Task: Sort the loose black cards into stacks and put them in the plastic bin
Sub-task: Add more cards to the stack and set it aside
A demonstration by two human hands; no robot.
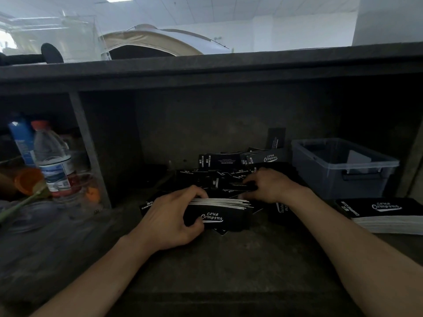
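Stacking: our left hand [169,217] is gripping the stack [219,213]; our right hand [267,185] (grip unclear) is probing loose cards [219,162] beyond, likely pinching one next.

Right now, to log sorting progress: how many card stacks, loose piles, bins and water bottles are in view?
Card stacks: 2, held stack in left hand, right stack
Loose pile: 1
Bin: 1
Water bottle: 1
Total: 5
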